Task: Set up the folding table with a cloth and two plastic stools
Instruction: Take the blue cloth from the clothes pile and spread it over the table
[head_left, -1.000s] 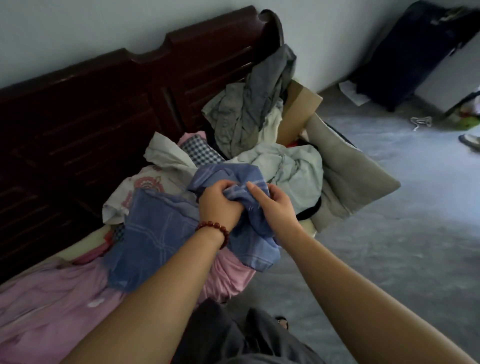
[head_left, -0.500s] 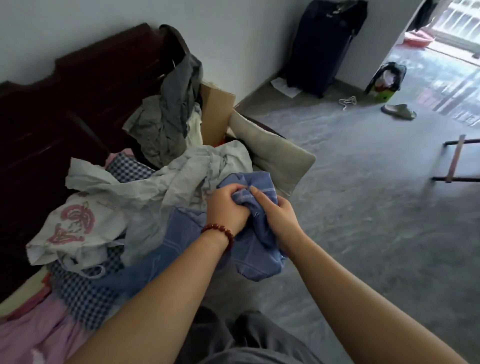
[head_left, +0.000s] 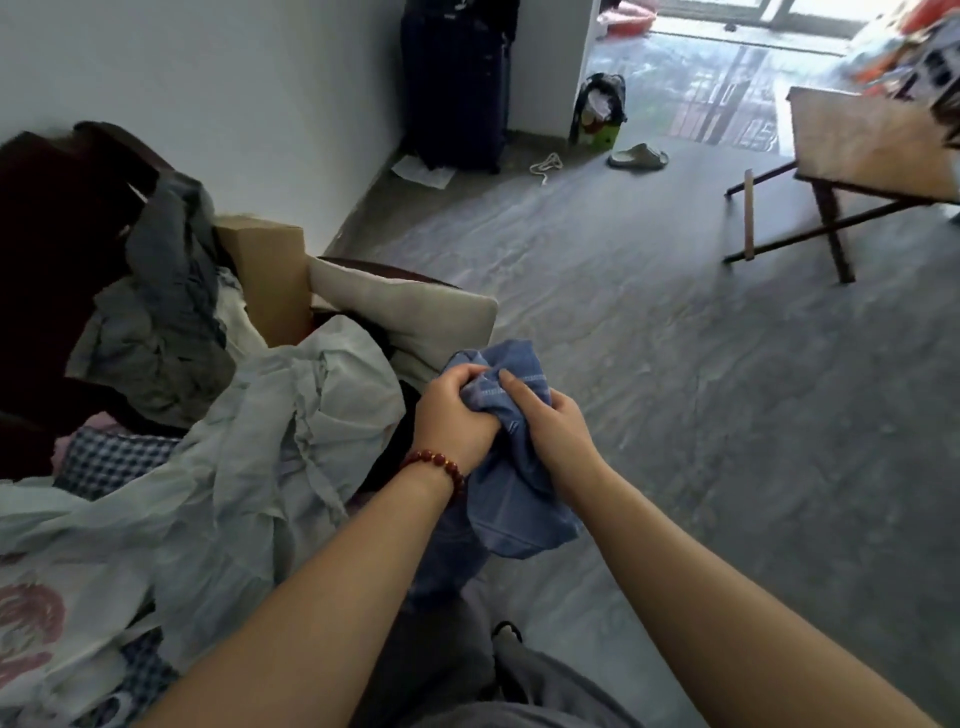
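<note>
— What's the cloth look like from where you are?

— Blue cloth (head_left: 511, 499), denim-ish, pale stitch lines, all bunched up. It's at centre frame, held up over the floor (head_left: 675, 415), just right of the clothes pile (head_left: 249, 447).

— Who's got it?

— Both hands. Left hand (head_left: 452, 415), the one w/ the red bead bracelet (head_left: 436, 465), has its fingers curled tight round the top bunch. Right hand (head_left: 550, 431) grips the same wad from the other side, index finger laid along the stitching. The hands are touching each other.

— Counts?

— 1 blue cloth, 2 hands. 1 table (head_left: 862, 140), upper right of frame, wooden top, crossed legs, standing on the floor and partly cut by the edge. Also 1 dark suitcase (head_left: 457, 83) at top centre against the wall, and 1 slipper (head_left: 638, 156) near it.

— Which way does the cloth run?

— Long axis approx. up-down in the frame. The crumpled end pokes up past the knuckles toward the top, and the rest hangs down below the wrists toward bottom centre. The lower edge is rounded and loose, and the part behind the left forearm is hidden.

— And the table vs. the cloth?

— Well apart, w/ bare floor between them.
</note>
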